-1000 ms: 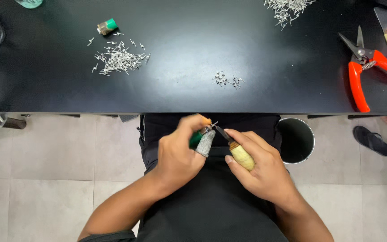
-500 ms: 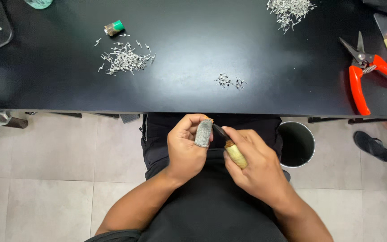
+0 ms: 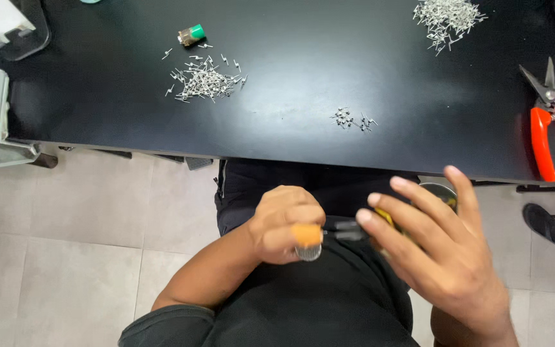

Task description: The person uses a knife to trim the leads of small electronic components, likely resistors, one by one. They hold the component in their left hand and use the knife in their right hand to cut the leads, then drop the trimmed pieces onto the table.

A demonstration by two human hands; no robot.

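Both hands are working in my lap, below the counter (image 3: pixel 303 77) edge. Right hand (image 3: pixel 444 257) is sitting over a yellow-handled tool (image 3: pixel 385 218), fingers spread and mostly blurred, so I can't tell whether it's actually gripping the handle. Left hand (image 3: pixel 284 222) is clenching a small grey cylindrical part (image 3: pixel 308 252), with an orange cover showing on the thumb tip. The tool's dark tip (image 3: pixel 345 232) is pointing at the part, touching or just beside it; can't resolve which.

Judging the step: I'm seating or working something into the part with the tool tip, mid-operation. Next move probably calls for keeping the part steady in the left hand and lining the tip up squarely, since slipping is the risk here.

Lying on the counter, largest first: orange-handled snips (image 3: pixel 547 122) at far right, pin pile (image 3: pixel 448 14) top right, second pin pile (image 3: pixel 205 80) at left, green-capped part (image 3: pixel 191 33) just above it, small pin cluster (image 3: pixel 353 119) near centre.
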